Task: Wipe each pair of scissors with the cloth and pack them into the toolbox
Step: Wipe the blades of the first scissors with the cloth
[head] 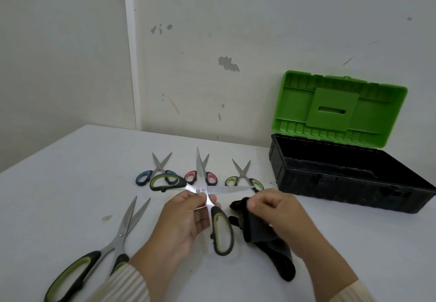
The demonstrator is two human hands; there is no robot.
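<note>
Scissors [203, 189]: green-black handles, blades splayed wide, pinched at pivot by left hand [186, 216]; right hand [276, 212] grips black cloth [271, 242]. Count: five scissors, one cloth, one toolbox [342, 183].

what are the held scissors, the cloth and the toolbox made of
Held scissors: blades look like polished steel, mirror glare; handles matte black-green plastic or rubber. Cloth: dark soft fabric, it droops in folds. Toolbox: moulded plastic, ribbed green lid, dull black base.

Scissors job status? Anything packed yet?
Done: nothing visibly packed; the open toolbox shows no scissors. In hand: left hand holds the large open scissors, right hand grips the cloth. Left: that pair plus blue pair, red pair, small green pair, second large pair.
</note>
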